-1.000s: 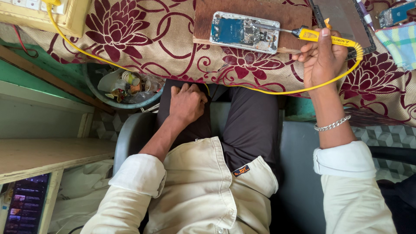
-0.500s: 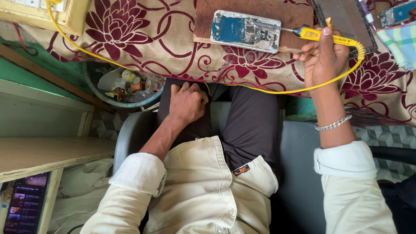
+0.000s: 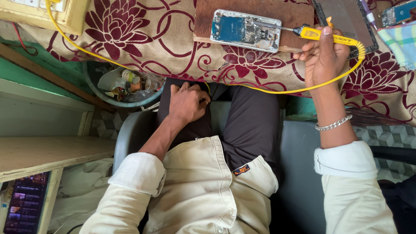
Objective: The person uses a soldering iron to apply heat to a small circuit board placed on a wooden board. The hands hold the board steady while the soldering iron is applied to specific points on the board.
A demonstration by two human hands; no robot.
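Note:
My right hand [image 3: 323, 58] is shut on a yellow soldering iron [image 3: 318, 34], with the thumb on top of the handle. The iron's thin metal tip reaches left onto an opened phone [image 3: 245, 30], whose blue board and metal shields are exposed. The phone lies on a wooden board [image 3: 294, 13] on a maroon floral tablecloth [image 3: 143, 39]. The iron's yellow cord [image 3: 277, 90] loops under my wrist and runs left across the cloth. My left hand [image 3: 187, 103] rests on my dark trouser thigh below the table edge, fingers loosely curled, holding nothing.
A yellowish switch box [image 3: 39, 15] sits at the top left. A round bin [image 3: 125, 84] with scraps stands under the table. A dark flat panel [image 3: 346, 17] and a checked cloth [image 3: 401, 43] lie at the top right. A wooden bench [image 3: 47, 151] and a lit screen [image 3: 26, 203] are at the left.

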